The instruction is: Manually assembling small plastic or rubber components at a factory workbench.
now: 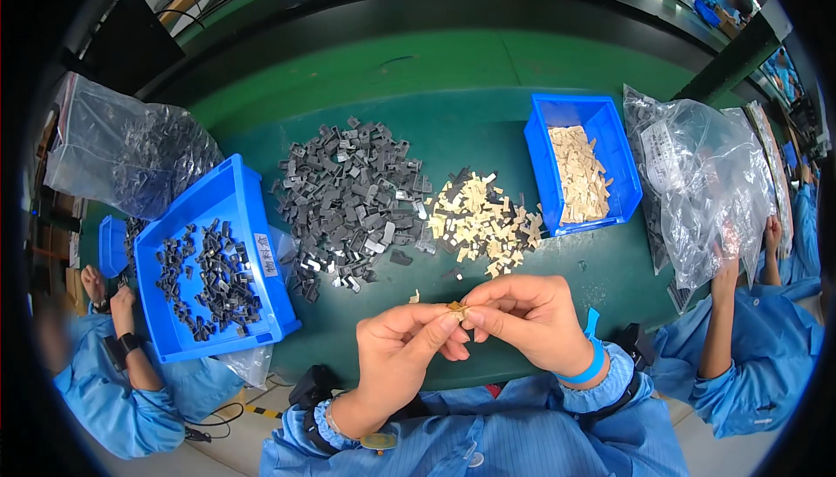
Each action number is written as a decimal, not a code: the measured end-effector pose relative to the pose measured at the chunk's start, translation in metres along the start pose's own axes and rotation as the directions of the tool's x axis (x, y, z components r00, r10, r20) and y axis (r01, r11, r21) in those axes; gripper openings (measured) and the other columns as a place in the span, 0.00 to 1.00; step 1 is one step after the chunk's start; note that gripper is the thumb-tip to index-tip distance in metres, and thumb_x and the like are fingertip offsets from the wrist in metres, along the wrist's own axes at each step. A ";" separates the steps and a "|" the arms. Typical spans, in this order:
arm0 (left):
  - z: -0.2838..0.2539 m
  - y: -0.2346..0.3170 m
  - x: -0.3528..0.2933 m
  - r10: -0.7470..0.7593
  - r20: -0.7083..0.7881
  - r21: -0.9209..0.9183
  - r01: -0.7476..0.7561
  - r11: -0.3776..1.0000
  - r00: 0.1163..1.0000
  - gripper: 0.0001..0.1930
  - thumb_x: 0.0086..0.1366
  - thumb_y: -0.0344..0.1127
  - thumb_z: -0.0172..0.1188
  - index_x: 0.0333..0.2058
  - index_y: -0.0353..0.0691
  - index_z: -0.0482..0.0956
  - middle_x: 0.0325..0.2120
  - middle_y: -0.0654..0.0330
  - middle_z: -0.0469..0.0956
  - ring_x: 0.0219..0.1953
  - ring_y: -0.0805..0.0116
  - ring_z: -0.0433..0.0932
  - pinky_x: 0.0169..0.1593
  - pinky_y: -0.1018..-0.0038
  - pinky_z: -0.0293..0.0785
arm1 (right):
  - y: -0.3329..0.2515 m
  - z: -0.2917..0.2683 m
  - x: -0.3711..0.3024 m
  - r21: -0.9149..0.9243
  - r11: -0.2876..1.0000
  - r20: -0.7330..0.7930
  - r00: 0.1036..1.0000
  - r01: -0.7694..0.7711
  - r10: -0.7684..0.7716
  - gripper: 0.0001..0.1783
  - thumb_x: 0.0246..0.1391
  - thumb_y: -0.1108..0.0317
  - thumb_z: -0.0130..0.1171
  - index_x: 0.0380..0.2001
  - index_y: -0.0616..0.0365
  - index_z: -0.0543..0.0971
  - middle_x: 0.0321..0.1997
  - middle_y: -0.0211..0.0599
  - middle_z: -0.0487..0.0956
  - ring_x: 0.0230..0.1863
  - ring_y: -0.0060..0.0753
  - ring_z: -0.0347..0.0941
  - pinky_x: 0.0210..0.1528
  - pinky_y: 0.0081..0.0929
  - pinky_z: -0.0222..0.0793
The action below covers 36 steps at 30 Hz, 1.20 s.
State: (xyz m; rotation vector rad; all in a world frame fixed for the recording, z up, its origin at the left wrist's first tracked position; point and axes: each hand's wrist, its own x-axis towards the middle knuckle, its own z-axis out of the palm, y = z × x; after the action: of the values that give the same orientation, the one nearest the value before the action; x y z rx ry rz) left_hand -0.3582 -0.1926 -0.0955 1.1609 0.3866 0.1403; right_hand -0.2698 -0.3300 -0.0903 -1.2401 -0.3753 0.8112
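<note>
Small piece (456,306) in the pinch, mostly covered from view.
The left hand (392,351) and right hand (544,325) hide most of its outline, so its full shape cannot be told; the blue jacket (522,442) below them runs off the lower edge. At left, dark parts blur together inside a clear bag (96,142). At right, one hand of a co-worker (740,381) is indistinct against another clear bag (697,159), whose contents are hard to make out.
</note>
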 end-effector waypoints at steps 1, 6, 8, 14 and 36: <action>0.001 0.001 0.000 -0.005 0.000 0.027 0.005 1.000 1.000 0.06 0.58 0.26 0.54 0.29 0.28 0.76 0.20 0.53 0.76 0.19 0.69 0.75 0.25 0.77 0.75 | 0.001 0.000 0.000 -0.007 1.000 0.000 1.000 0.010 -0.010 0.06 0.50 0.75 0.55 0.32 0.67 0.75 0.26 0.31 0.76 0.26 0.16 0.70 0.28 0.12 0.67; 0.000 0.002 0.003 0.092 0.024 0.086 -0.094 0.992 0.995 0.07 0.56 0.24 0.56 0.33 0.27 0.76 0.28 0.52 0.76 0.28 0.70 0.76 0.31 0.79 0.75 | 0.001 -0.003 0.001 -0.079 0.997 0.017 1.000 0.025 -0.024 0.06 0.49 0.74 0.55 0.31 0.66 0.75 0.25 0.31 0.76 0.26 0.16 0.71 0.27 0.14 0.67; -0.002 0.002 0.003 0.156 0.032 0.076 -0.158 0.984 0.987 0.08 0.55 0.23 0.57 0.35 0.27 0.76 0.32 0.53 0.75 0.32 0.72 0.76 0.33 0.81 0.74 | 0.000 -0.003 0.001 -0.117 0.993 0.028 0.999 0.030 -0.027 0.06 0.49 0.74 0.55 0.31 0.66 0.75 0.25 0.31 0.76 0.26 0.16 0.71 0.27 0.14 0.67; -0.008 -0.004 0.003 0.298 -0.023 0.154 -0.291 0.944 0.954 0.07 0.53 0.22 0.59 0.33 0.30 0.78 0.36 0.55 0.73 0.33 0.74 0.73 0.35 0.83 0.70 | -0.005 -0.001 0.004 -0.143 0.990 0.028 1.000 -0.001 0.005 0.06 0.50 0.73 0.55 0.31 0.65 0.76 0.24 0.32 0.76 0.25 0.16 0.71 0.26 0.14 0.67; 0.000 -0.007 0.001 0.460 -0.066 0.301 -0.422 0.855 0.885 0.07 0.53 0.24 0.60 0.33 0.32 0.79 0.33 0.59 0.69 0.30 0.76 0.69 0.32 0.83 0.67 | 0.003 0.008 0.004 0.113 0.993 0.044 0.999 -0.017 0.012 0.07 0.51 0.75 0.54 0.33 0.68 0.75 0.26 0.35 0.76 0.25 0.17 0.70 0.27 0.13 0.67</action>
State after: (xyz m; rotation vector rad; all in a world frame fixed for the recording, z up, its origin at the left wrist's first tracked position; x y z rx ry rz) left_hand -0.3579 -0.1947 -0.1023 1.5145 0.2549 0.5883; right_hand -0.2738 -0.3216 -0.0916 -1.1219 -0.3512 0.8615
